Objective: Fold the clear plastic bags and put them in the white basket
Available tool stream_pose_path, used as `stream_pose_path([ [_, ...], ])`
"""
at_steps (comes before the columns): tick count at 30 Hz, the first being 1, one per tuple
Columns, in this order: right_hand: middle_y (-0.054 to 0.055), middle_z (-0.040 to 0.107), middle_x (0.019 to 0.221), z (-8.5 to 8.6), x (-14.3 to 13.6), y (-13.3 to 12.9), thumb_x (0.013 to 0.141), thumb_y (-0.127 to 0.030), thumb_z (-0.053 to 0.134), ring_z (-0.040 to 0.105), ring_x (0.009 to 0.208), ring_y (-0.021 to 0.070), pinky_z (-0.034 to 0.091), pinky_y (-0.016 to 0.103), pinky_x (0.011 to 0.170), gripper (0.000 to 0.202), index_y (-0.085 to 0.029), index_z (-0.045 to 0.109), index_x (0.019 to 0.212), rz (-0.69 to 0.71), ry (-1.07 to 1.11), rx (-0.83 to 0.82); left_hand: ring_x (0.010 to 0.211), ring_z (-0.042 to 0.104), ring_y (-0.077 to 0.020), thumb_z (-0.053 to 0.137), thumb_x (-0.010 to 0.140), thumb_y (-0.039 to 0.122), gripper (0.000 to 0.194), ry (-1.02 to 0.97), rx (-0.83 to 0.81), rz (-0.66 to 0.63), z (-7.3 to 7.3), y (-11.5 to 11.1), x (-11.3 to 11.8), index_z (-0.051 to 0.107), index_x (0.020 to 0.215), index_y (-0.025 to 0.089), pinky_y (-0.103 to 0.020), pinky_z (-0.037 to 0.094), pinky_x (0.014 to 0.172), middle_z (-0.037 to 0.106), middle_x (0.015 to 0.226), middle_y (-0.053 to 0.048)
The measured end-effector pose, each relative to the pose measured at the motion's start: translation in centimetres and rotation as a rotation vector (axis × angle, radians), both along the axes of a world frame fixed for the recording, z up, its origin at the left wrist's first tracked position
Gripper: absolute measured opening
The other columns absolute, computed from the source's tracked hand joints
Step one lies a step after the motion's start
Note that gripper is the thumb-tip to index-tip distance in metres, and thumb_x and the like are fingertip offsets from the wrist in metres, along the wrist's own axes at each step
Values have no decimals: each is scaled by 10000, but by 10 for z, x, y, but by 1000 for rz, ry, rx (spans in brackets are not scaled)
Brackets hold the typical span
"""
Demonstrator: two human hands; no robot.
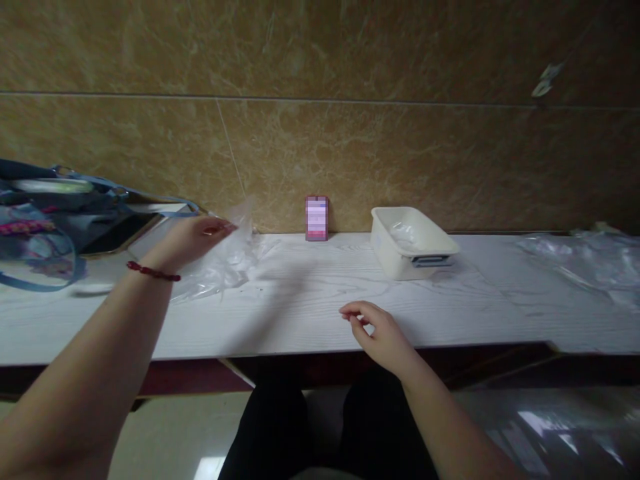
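Observation:
My left hand, with a dark red bead bracelet at the wrist, reaches to the left side of the table. Its fingers are pinched at a clear plastic bag, which rises in a thin peak beside the fingertips. My right hand hovers over the table's front part, thumb and fingers curled toward each other. Whatever those fingertips may hold is too small to make out. Beyond it, to the right, stands a white plastic bin with clear plastic inside and a grey label holder on its front.
A phone with a lit screen leans upright against the marbled wall. Blue bags with straps crowd the left end of the white wood-grain table. More crumpled clear plastic lies at the far right.

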State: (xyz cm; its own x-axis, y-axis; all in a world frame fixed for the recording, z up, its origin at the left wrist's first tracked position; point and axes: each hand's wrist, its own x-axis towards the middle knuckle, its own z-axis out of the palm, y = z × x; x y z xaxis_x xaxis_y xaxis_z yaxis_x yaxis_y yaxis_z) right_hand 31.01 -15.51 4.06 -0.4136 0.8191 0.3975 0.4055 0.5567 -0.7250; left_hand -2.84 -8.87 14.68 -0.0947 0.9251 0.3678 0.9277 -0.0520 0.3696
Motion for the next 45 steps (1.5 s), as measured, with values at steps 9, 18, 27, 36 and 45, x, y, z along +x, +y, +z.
stream_pose_path([
  [9, 61, 410, 1204, 6, -26, 4, 709, -151, 507, 414, 1086, 171, 493, 290, 762, 450, -251, 427, 1141, -71, 55, 193, 642, 572, -133, 515, 708, 391, 237, -236, -219, -492, -49, -37, 105, 542, 841, 197, -234, 424, 605, 642, 725, -11],
  [18, 39, 597, 971, 34, -25, 9, 701, -213, 559, 570, 871, 140, 496, 229, 606, 453, -238, 427, 1134, 64, 39, -80, 648, 571, -118, 537, 704, 331, 166, -544, -460, -746, -48, -49, 129, 456, 738, 189, -213, 404, 564, 612, 662, 12],
  [27, -5, 576, 619, 49, -30, 30, 691, -308, 575, 585, 522, 102, 463, 181, 417, 163, -159, 527, 736, 26, 137, -387, 764, 553, -146, 484, 726, 437, 356, -558, -256, -551, -54, -49, 133, 468, 973, 181, -298, 447, 673, 581, 864, -42],
  [36, -18, 577, 529, 47, -33, 48, 736, -407, 517, 552, 437, 91, 409, 182, 430, 247, -173, 485, 665, -76, -115, -267, 951, 509, -235, 575, 621, 480, 718, -226, -17, -409, -72, -61, 162, 304, 1192, 140, -381, 416, 805, 487, 1073, -141],
  [45, 4, 603, 564, 62, -31, 55, 722, -507, 498, 561, 488, 94, 382, 183, 481, 348, -164, 553, 700, -58, -305, -246, 785, 572, -207, 485, 709, 368, 484, -304, -62, -389, -73, -47, 168, 368, 1126, 154, -333, 433, 675, 586, 863, -91],
])
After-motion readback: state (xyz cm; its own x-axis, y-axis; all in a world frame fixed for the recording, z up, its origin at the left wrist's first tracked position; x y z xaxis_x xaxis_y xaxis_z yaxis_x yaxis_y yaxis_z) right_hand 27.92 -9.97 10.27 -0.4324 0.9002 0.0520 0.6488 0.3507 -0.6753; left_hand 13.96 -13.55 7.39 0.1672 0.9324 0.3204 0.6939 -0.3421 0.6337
